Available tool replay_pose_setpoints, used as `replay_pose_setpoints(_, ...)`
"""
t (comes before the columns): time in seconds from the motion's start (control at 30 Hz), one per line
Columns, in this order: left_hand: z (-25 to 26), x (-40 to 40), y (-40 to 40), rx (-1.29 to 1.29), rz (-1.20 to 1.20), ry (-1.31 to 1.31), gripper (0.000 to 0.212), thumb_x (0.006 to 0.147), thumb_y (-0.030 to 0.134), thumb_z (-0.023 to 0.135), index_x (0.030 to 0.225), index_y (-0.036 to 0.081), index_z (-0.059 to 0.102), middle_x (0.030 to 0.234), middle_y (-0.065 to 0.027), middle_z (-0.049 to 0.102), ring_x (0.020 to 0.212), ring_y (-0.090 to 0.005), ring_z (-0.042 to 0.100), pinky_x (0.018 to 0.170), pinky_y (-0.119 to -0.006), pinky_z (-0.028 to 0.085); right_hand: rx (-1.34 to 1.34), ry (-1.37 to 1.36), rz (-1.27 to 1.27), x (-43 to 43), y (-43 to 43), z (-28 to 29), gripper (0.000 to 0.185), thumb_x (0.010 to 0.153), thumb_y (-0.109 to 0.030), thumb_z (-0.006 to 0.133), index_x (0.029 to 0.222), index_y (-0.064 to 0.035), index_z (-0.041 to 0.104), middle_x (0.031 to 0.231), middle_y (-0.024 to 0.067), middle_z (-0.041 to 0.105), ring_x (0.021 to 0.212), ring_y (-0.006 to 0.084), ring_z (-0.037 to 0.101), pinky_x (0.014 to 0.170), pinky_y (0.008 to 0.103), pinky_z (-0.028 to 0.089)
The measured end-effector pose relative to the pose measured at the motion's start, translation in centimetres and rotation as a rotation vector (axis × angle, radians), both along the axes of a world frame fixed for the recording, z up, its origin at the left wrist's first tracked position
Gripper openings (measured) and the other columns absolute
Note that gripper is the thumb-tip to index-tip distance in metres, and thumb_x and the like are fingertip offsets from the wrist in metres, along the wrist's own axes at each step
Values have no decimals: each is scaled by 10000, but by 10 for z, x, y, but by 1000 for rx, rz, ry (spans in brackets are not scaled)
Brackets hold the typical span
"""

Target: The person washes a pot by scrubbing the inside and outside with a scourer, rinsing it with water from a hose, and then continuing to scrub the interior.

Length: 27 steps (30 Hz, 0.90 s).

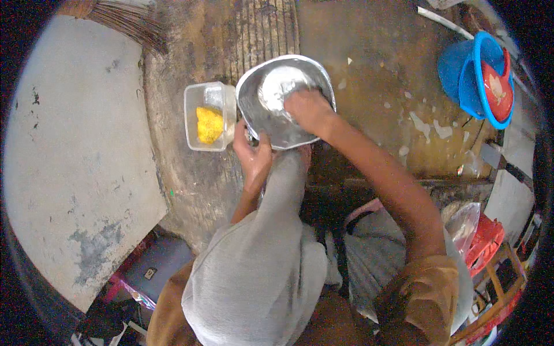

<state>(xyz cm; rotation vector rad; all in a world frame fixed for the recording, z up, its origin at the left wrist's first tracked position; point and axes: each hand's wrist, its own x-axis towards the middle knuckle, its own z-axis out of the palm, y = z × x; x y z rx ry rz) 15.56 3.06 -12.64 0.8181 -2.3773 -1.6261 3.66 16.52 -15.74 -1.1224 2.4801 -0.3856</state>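
A shiny metal bowl (pixel 251 95) with a wavy rim is tilted before me. My left hand (pixel 253 153) grips its near-left edge, thumb and fingers around the rim. Inside the bowl, my right hand (pixel 309 110) is curled against the inner surface, close to a bright white patch that could be glare or suds. Whether anything is tucked under those fingers is hidden. Just left of the bowl is a clear plastic container (pixel 189 129), in which a yellow sponge-like piece (pixel 210 125) lies.
A stick broom (pixel 130 24) lies at the upper left beside a pale concrete ledge (pixel 86 129). On the right, a blue plastic bucket (pixel 458 73) holds a red dipper (pixel 497 93). The brown floor (pixel 363 52) looks wet. A red plastic item (pixel 484 246) is at lower right.
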Motion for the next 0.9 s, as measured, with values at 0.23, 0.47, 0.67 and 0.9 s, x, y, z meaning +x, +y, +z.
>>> replay_pose_setpoints(0.23,26,-3,-11,-298,-129,149,390,772,-40,538,1161,-54,512,949,-146,517,906,-257,535,791,-340,447,135,47,-154,-1,-19,14,162,777,-63,579,897,-54,688,981,164,668,902,296,670,741,397,561)
replay_pose_setpoints(0.47,17,0,-15,-545,-253,322,506,769,-10,541,1272,-25,495,934,-163,497,866,-299,522,763,-386,440,-580,-686,-521,49,-39,-31,353,794,-167,657,1127,-50,644,1049,196,655,947,215,642,860,320,483)
replay_pose_setpoints(0.67,20,4,-23,-470,-209,187,497,768,-8,547,1262,-27,496,995,-193,513,906,-337,543,772,-401,453,-605,-748,-360,47,-32,13,323,820,-151,625,1112,-14,641,1076,165,657,966,254,635,867,340,486)
replay_pose_setpoints(0.9,28,-8,-8,-653,-313,232,559,733,-26,567,1285,3,485,1011,-197,515,880,-343,549,755,-406,467,232,-109,-64,13,-15,11,166,762,-110,608,884,-50,703,1017,168,653,1012,274,620,839,436,508)
